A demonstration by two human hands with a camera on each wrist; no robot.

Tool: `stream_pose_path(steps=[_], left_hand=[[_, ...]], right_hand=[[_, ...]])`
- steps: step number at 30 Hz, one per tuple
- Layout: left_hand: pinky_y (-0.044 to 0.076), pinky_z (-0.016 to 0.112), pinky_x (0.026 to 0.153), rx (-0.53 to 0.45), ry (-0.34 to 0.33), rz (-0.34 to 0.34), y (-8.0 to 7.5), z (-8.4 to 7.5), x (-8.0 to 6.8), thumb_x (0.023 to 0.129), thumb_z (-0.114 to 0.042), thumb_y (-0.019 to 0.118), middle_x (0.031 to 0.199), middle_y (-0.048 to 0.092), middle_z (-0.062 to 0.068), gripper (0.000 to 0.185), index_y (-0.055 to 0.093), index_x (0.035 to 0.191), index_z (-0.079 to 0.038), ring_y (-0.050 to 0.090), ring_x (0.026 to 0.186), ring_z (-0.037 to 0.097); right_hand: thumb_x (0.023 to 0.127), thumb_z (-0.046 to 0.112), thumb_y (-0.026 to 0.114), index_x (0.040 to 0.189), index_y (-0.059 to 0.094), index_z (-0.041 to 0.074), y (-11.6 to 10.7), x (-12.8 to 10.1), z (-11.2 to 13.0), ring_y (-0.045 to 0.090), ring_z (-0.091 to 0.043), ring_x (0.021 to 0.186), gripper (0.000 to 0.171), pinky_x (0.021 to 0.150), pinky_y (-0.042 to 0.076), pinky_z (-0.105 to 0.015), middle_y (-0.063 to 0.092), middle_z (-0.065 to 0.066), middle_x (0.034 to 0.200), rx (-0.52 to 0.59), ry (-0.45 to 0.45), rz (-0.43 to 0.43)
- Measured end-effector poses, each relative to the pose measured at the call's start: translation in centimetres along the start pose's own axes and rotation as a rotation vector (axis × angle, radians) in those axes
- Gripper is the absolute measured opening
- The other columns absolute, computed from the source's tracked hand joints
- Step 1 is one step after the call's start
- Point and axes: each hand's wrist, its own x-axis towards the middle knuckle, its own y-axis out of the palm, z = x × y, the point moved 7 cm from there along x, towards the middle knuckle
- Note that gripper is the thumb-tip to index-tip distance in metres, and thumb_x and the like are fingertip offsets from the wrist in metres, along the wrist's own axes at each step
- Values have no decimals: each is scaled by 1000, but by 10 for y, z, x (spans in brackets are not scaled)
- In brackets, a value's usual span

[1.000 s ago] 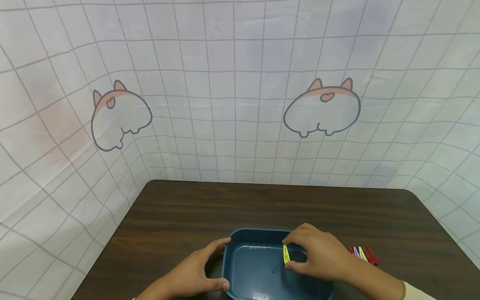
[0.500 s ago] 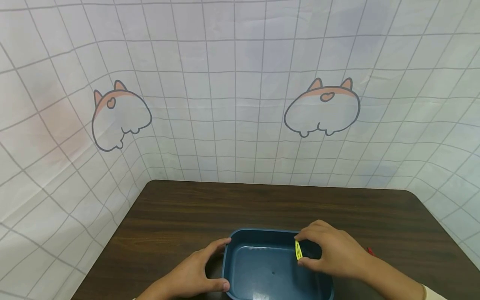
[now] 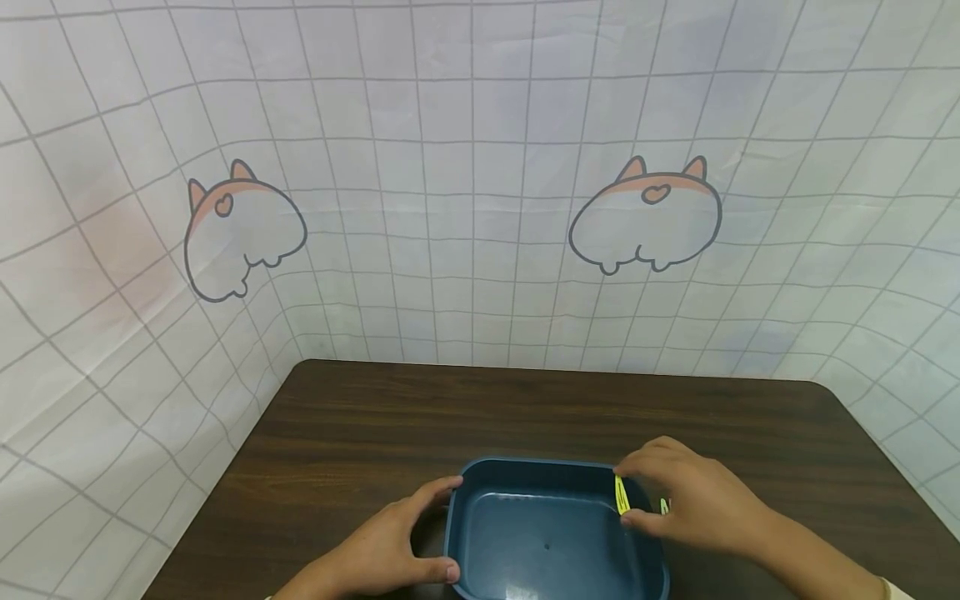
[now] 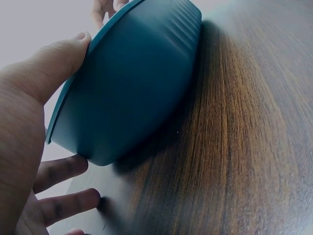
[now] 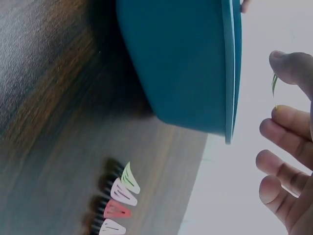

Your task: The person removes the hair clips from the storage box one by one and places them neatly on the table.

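My left hand spans the left side of the blue basin, its thumb and fingertip at the rim. In the left wrist view the thumb lies along the basin's rim and the other fingers stretch loosely by its corner. Over the basin's right side, my right hand pinches a yellow-green hair clip between thumb and fingertips. The right wrist view has this clip edge-on beneath the thumb, the other fingers spread apart.
To the right of the basin several hair clips, green, pink and red among them, lie in a row on the dark wooden table; the right hand mostly covers them in the head view. A white gridded curtain hangs behind.
My right hand has moved right across the basin toward its right rim, with the hair clip still pinched. The left hand and the basin stay put.
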Motion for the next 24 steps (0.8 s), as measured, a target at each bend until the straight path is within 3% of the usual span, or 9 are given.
stream_pose_path(steps=[9, 15, 24], left_hand=[[37, 64, 107, 5, -6, 4, 1, 0, -1, 84, -59, 78, 146, 54, -9, 93, 28, 159, -37, 52, 132, 19], [37, 63, 107, 3, -6, 9, 1, 1, -2, 85, -59, 78, 146, 54, -10, 92, 28, 159, -38, 52, 132, 18], [37, 67, 106, 7, -16, 7, 1, 1, -2, 85, -58, 78, 146, 54, -9, 91, 29, 159, -37, 54, 131, 21]], right_hand=[[83, 44, 85, 117, 73, 22, -8, -8, -13, 55, 1, 82, 42, 58, 49, -19, 64, 13, 117, 63, 0, -35], [83, 46, 85, 117, 73, 27, -13, -14, -20, 55, -3, 102, 40, 67, 52, -24, 63, 19, 118, 8, -23, -53], [75, 39, 93, 112, 74, 29, -20, -21, -31, 58, -4, 106, 43, 79, 55, -27, 64, 23, 114, -54, -61, -120]])
